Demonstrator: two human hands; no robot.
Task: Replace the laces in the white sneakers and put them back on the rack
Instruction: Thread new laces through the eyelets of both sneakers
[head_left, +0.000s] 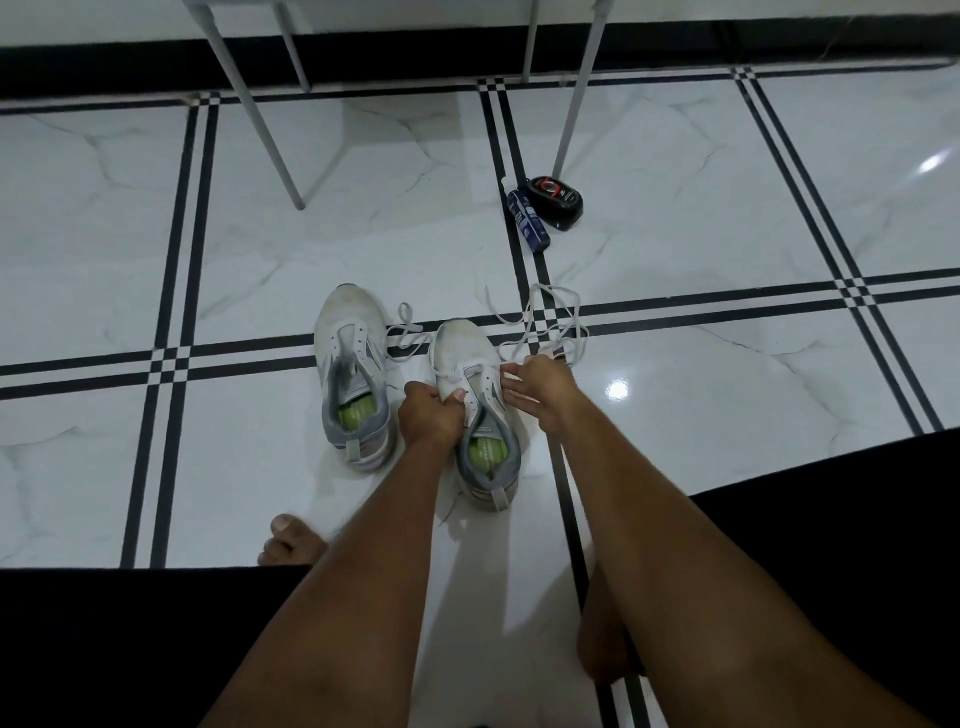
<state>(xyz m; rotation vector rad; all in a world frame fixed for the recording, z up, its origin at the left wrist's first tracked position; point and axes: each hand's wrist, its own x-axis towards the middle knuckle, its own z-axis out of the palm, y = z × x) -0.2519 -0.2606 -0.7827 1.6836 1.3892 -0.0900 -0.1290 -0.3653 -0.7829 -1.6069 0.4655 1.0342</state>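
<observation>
The left hand (428, 413) grips the right-hand sneaker (475, 410) on the floor (727, 374), likely steadying it; the right hand (540, 382) pinches its lace (550, 322) at the eyelets; the other sneaker (353, 374) stands beside.

I see a glossy marble-look tile floor (675, 395) throwing glare, matt scuffed white sneakers (467, 353) with grey cloth collars, flat woven laces (550, 322), matt grey metal legs (270, 130), and a shiny black plastic case (558, 200).
</observation>
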